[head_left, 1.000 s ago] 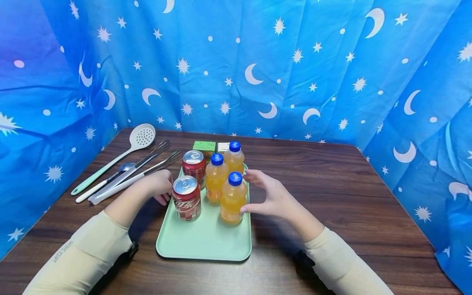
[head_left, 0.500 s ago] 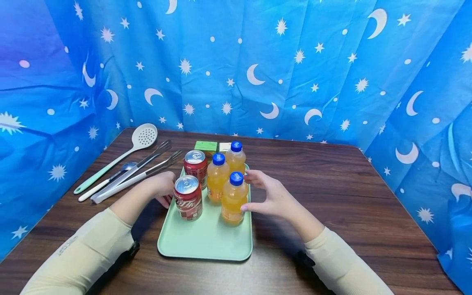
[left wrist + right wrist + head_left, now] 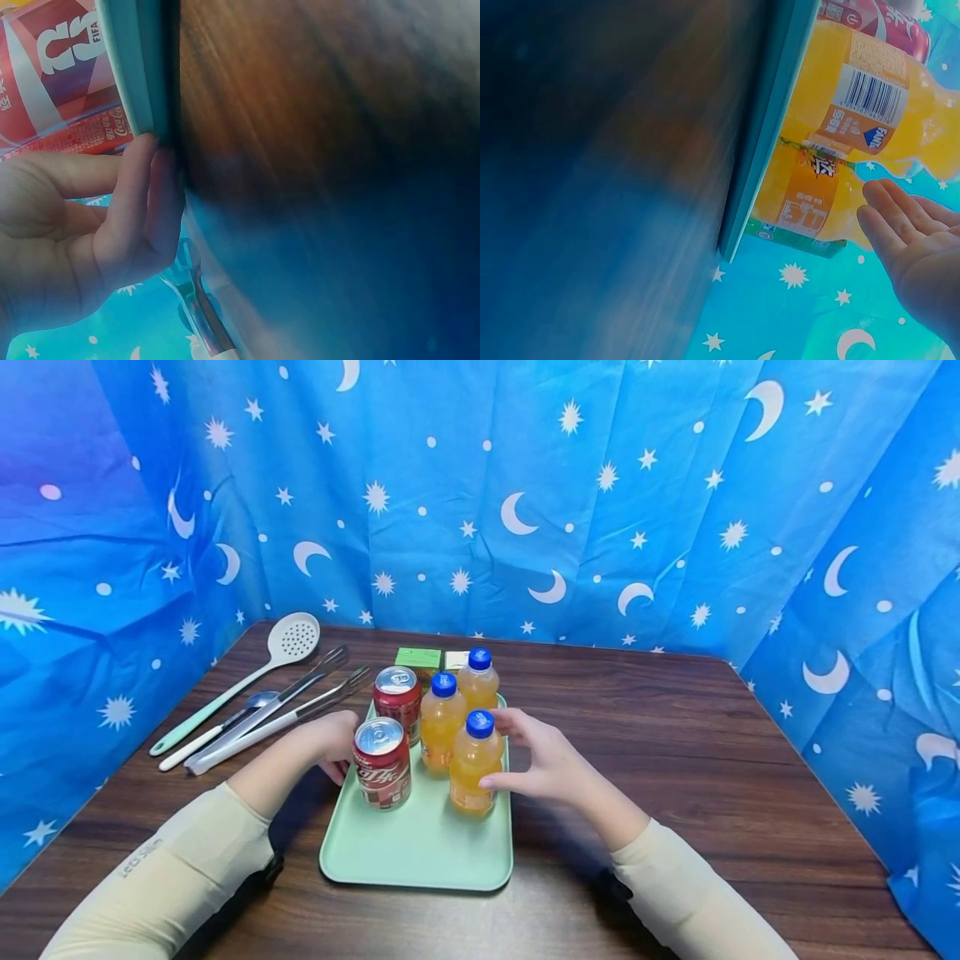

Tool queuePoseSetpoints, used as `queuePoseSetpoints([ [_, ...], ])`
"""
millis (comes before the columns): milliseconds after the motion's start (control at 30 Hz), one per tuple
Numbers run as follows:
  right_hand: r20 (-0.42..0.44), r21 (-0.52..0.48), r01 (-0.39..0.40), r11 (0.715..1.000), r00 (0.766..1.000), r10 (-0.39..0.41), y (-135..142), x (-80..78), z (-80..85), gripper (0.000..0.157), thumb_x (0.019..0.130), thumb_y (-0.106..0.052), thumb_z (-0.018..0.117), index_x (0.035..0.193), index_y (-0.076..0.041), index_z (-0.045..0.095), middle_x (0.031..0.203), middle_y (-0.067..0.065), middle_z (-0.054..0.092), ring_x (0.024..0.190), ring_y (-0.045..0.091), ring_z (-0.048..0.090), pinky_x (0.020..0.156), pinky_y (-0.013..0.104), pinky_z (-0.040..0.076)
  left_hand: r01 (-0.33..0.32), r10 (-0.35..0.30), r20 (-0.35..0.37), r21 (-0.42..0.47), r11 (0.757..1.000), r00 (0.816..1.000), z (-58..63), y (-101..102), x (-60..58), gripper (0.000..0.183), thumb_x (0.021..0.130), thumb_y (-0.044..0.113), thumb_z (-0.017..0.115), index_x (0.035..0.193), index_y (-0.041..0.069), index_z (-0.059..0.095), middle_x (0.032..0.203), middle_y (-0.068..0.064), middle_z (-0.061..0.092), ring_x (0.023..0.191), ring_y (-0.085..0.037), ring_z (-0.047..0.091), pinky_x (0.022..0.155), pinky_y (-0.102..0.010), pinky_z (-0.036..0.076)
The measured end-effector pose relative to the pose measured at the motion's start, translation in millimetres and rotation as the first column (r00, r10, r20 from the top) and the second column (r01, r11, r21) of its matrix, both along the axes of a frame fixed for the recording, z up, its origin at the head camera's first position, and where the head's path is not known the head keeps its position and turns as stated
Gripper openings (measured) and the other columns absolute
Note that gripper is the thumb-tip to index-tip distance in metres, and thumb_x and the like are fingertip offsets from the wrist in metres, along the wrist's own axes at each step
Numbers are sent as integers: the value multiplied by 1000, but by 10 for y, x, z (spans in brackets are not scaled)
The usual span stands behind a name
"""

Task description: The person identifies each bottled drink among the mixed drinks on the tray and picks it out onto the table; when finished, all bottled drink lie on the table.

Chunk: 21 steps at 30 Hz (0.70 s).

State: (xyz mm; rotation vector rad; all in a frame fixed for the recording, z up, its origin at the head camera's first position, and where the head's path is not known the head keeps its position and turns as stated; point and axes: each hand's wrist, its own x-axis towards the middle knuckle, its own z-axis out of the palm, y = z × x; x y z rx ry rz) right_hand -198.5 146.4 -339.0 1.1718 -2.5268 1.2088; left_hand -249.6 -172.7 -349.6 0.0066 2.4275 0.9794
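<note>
A light green tray [image 3: 420, 856] carries two red Coca-Cola cans, a front can [image 3: 382, 785] and a rear can [image 3: 397, 706]. On its right half stand three orange Fanta bottles with blue caps: a front bottle [image 3: 472, 768], a middle bottle [image 3: 441, 727] and a rear bottle [image 3: 480, 685]. My left hand [image 3: 330, 743] pinches the tray's left rim beside the cans; the left wrist view shows its bent fingers [image 3: 131, 195] at that edge. Beside the front bottle, my right hand [image 3: 543, 760] has its thumb at the bottle's side and its fingers extended behind it.
At the left of the dark wooden table [image 3: 637, 735] lie a slotted spoon [image 3: 294, 637], a pair of tongs [image 3: 262, 714] and other long-handled utensils. A green box [image 3: 418, 657] and a white box [image 3: 456, 661] stand behind the tray. A blue star-patterned curtain [image 3: 450, 485] surrounds the table.
The right hand has moved slightly left, and its thumb now overlaps the front bottle more. The left hand stays at the tray's rim; tray, cans and bottles hold their places.
</note>
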Motion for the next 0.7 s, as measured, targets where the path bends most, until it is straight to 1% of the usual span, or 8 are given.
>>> queuePoseSetpoints([
  [100, -18, -2, -25, 1000, 1000, 25, -29, -13, -6, 71, 74, -30, 81, 132, -12, 44, 128, -2, 54, 111, 11, 54, 93, 34, 51, 3, -3, -5, -8, 1000, 1000, -5, -3, -12, 21, 80, -7, 60, 97, -7, 50, 81, -21, 60, 63, -32, 63, 53, -39, 60],
  [233, -34, 4, -40, 999, 999, 40, -60, -23, -8, 68, 74, -31, 80, 130, -13, 45, 124, -4, 56, 109, 10, 55, 91, 29, 51, 1, -1, -7, -12, 1000, 1000, -11, -6, -22, 20, 80, -6, 60, 97, -8, 50, 80, -21, 60, 63, -32, 63, 53, -39, 60],
  [433, -29, 6, -35, 999, 999, 35, -86, -26, -13, 67, 74, -31, 80, 129, -11, 46, 120, -4, 58, 106, 8, 56, 89, 28, 52, 14, -15, -27, -25, 1000, 1000, -21, -9, -22, 15, 81, -5, 59, 94, -8, 54, 78, -20, 61, 60, -32, 63, 51, -39, 60],
  [567, -26, -7, -27, 1000, 999, 27, -98, -27, -19, 64, 75, -30, 80, 127, -12, 48, 118, -5, 59, 106, 7, 56, 88, 28, 53, 16, -17, -35, -32, 999, 999, -7, 0, -16, 12, 81, -4, 59, 92, -8, 56, 77, -20, 62, 59, -31, 63, 51, -38, 60],
  [700, -19, -21, -33, 999, 999, 32, -114, -22, -20, 65, 74, -28, 81, 128, -12, 48, 118, -5, 60, 105, 7, 57, 87, 28, 53, 25, -28, -48, -46, 999, 998, 11, 2, -5, 10, 81, -4, 60, 90, -8, 55, 77, -21, 61, 57, -31, 63, 50, -38, 59],
])
